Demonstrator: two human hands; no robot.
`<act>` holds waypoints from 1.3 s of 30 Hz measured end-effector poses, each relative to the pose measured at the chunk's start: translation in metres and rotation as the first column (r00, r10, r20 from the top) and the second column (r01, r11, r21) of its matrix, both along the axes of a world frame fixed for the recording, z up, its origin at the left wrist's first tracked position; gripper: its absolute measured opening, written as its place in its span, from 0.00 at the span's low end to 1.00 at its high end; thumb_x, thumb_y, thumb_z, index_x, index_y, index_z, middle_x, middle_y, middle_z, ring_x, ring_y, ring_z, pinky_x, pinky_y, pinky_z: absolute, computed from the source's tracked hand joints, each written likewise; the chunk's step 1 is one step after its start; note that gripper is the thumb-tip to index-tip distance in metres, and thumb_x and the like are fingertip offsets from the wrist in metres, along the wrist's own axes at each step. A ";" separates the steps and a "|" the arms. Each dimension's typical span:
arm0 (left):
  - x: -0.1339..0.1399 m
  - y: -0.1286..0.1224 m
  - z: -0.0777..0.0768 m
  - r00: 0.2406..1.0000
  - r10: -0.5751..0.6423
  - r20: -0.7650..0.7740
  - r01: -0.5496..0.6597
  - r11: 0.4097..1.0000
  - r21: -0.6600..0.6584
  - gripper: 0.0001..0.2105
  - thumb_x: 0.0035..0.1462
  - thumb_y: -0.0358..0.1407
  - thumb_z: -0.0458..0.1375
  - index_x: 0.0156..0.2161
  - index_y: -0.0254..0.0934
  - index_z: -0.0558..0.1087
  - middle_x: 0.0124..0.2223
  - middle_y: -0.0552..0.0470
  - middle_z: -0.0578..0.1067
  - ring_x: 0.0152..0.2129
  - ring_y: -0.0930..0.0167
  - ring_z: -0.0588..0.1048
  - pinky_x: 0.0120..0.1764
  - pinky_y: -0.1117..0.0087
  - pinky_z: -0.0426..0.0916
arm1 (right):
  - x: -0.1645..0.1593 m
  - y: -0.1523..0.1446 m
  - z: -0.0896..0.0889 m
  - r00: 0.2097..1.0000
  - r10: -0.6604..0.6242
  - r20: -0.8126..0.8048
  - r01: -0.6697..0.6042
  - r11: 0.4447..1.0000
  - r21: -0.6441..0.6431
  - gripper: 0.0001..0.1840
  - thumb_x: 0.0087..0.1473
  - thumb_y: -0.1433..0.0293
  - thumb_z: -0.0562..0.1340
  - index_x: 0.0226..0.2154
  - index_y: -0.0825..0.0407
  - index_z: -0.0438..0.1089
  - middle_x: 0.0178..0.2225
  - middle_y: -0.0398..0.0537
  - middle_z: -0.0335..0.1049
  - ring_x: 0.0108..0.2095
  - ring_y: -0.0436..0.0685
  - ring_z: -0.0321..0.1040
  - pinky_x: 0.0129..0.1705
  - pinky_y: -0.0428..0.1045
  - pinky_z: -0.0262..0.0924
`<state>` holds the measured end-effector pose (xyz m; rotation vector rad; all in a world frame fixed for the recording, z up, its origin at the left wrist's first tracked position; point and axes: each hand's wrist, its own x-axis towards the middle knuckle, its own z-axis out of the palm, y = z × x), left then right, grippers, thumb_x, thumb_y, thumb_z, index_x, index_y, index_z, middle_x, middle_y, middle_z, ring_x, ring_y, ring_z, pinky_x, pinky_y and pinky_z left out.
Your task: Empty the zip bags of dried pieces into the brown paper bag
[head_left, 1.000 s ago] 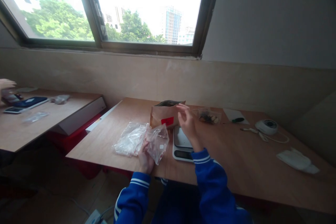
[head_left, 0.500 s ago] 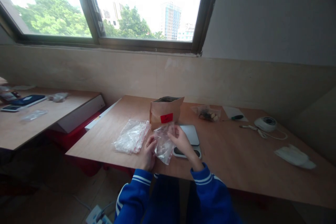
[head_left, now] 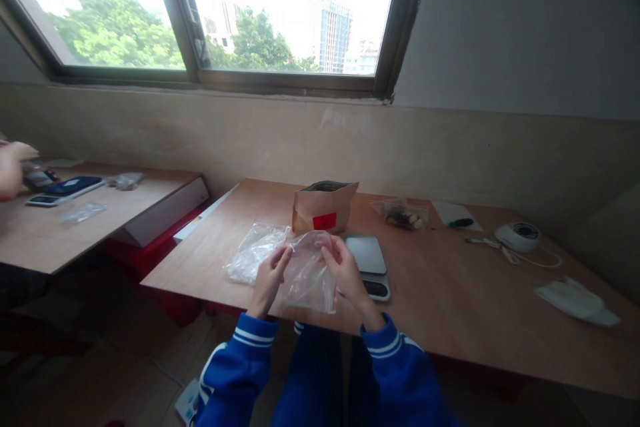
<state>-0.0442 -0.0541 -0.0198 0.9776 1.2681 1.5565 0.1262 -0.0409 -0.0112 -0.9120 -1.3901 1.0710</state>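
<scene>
A clear plastic zip bag [head_left: 311,280] is stretched between my two hands above the table's front edge. My left hand [head_left: 273,273] pinches its upper left corner, and my right hand [head_left: 344,270] grips the upper right side. Left of them lies a pile of clear plastic bags [head_left: 247,257], partly behind my left hand. Just behind the held bag stands a brown paper pouch [head_left: 320,203] with a red label and an open top. A white kitchen scale [head_left: 367,255] sits to the right, partly hidden by my right hand.
Further right are a filled clear bag [head_left: 406,215], a screwdriver [head_left: 460,223] on white paper, a white dome-shaped device [head_left: 517,237] with a cable, and a crumpled white item [head_left: 575,300]. On the neighbouring table [head_left: 115,213], another person's hand [head_left: 11,167] shows at far left.
My left hand has risen to the bag's upper corner, and the bag is spread wider between both hands. Another person's hand has come into view at far left. The view has shifted slightly.
</scene>
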 end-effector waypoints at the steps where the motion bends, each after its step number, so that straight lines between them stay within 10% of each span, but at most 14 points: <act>1: -0.002 0.003 0.003 0.999 0.012 -0.038 -0.011 1.000 0.029 0.08 0.41 0.38 0.67 0.29 0.37 0.77 0.29 0.51 0.77 0.26 0.69 0.73 0.25 0.75 0.64 | -0.004 -0.003 -0.002 1.000 -0.017 -0.004 0.017 1.000 -0.009 0.19 0.55 0.63 0.59 0.48 0.50 0.63 0.50 0.53 0.68 0.50 0.58 0.67 0.50 0.53 0.63; 6: 0.000 0.005 0.007 0.976 0.078 -0.205 -0.058 0.993 0.102 0.07 0.48 0.40 0.63 0.29 0.38 0.76 0.30 0.51 0.77 0.33 0.66 0.74 0.35 0.71 0.66 | -0.024 -0.018 -0.029 0.999 -0.041 0.011 0.043 0.985 -0.165 0.36 0.44 0.64 0.67 0.54 0.48 0.54 0.57 0.56 0.59 0.51 0.60 0.65 0.48 0.55 0.65; 11: 0.002 -0.001 0.009 0.933 0.154 -0.326 -0.136 0.988 0.078 0.11 0.51 0.44 0.60 0.31 0.38 0.71 0.25 0.53 0.74 0.26 0.69 0.74 0.31 0.72 0.65 | -0.035 -0.018 -0.044 0.998 0.038 0.056 -0.024 0.971 -0.236 0.17 0.45 0.64 0.65 0.37 0.52 0.64 0.39 0.51 0.71 0.41 0.58 0.71 0.47 0.55 0.65; 16: -0.006 0.006 0.010 0.940 0.187 -0.285 -0.170 0.982 0.085 0.12 0.56 0.45 0.55 0.37 0.39 0.64 0.27 0.57 0.68 0.16 0.74 0.67 0.20 0.74 0.60 | -0.041 -0.020 -0.037 0.976 0.193 -0.104 -0.219 0.876 -0.429 0.18 0.47 0.59 0.64 0.35 0.50 0.60 0.26 0.42 0.69 0.25 0.55 0.71 0.24 0.49 0.65; 22: -0.037 0.025 0.006 0.867 0.316 -0.385 -0.277 0.948 0.155 0.10 0.57 0.43 0.53 0.39 0.38 0.63 0.28 0.55 0.68 0.24 0.70 0.69 0.27 0.71 0.64 | -0.035 -0.022 -0.030 0.936 0.255 0.244 -0.202 0.953 -0.224 0.12 0.53 0.66 0.61 0.41 0.50 0.63 0.31 0.43 0.70 0.30 0.53 0.71 0.31 0.48 0.67; 27: -0.077 0.062 0.014 0.735 0.320 -0.598 -0.396 0.918 0.005 0.15 0.59 0.44 0.50 0.46 0.35 0.62 0.33 0.47 0.73 0.33 0.63 0.75 0.35 0.64 0.67 | -0.007 0.024 -0.018 0.592 -0.080 0.802 -0.029 0.992 0.121 0.10 0.60 0.72 0.53 0.42 0.55 0.67 0.43 0.55 0.70 0.45 0.57 0.68 0.49 0.51 0.61; 31: -0.082 0.079 0.017 0.579 0.161 -0.799 -0.464 0.871 -0.161 0.26 0.57 0.48 0.52 0.49 0.24 0.62 0.47 0.24 0.71 0.48 0.48 0.70 0.47 0.49 0.61 | 0.000 0.059 -0.019 0.315 -0.165 0.934 -0.055 0.980 0.192 0.13 0.57 0.78 0.53 0.41 0.56 0.70 0.45 0.59 0.70 0.50 0.60 0.64 0.53 0.53 0.56; 36: -0.064 0.062 0.012 0.190 0.310 -0.931 -0.515 0.839 0.174 0.28 0.60 0.47 0.47 0.57 0.26 0.58 0.56 0.26 0.61 0.55 0.47 0.60 0.51 0.47 0.56 | -0.011 0.070 -0.034 0.197 -0.199 0.960 -0.022 0.978 0.207 0.18 0.54 0.81 0.52 0.47 0.61 0.67 0.46 0.64 0.69 0.49 0.64 0.63 0.51 0.55 0.55; 39: -0.062 0.060 0.010 0.086 0.314 -0.946 -0.417 0.873 0.252 0.25 0.62 0.47 0.45 0.56 0.31 0.60 0.54 0.31 0.62 0.50 0.50 0.64 0.48 0.51 0.60 | -0.018 0.069 -0.039 0.146 -0.225 0.963 0.011 0.974 0.226 0.19 0.57 0.81 0.49 0.49 0.63 0.66 0.46 0.66 0.68 0.48 0.64 0.62 0.50 0.56 0.54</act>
